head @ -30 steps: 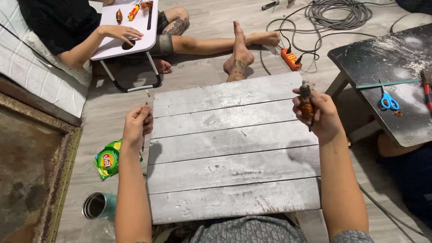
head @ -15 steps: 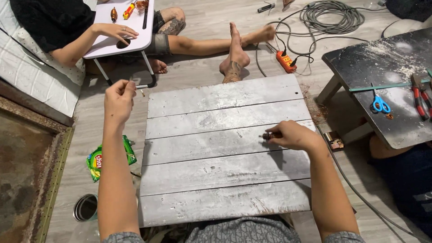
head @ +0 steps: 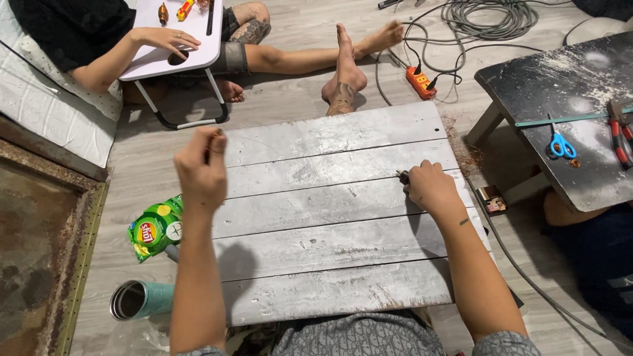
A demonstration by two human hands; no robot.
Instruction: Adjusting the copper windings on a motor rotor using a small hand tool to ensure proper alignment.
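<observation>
one head-worn camera looks steeply down, close over the grey plank tabletop (head: 330, 217).

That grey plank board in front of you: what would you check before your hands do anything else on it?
1. Right hand steady on the plank board: ok, it rests there.
2. What the right hand grips: cannot tell, only a small dark tip shows.
3. Left hand holding a thin piece: ok, it is raised off the board, pinched shut.
4. Board surface between the hands free of loose things: ok.
5. Other person's feet off the board: ok, just beyond its far edge.
6. Teal cup lying on its side by the board's left corner: not ok, close to the left elbow.
</observation>
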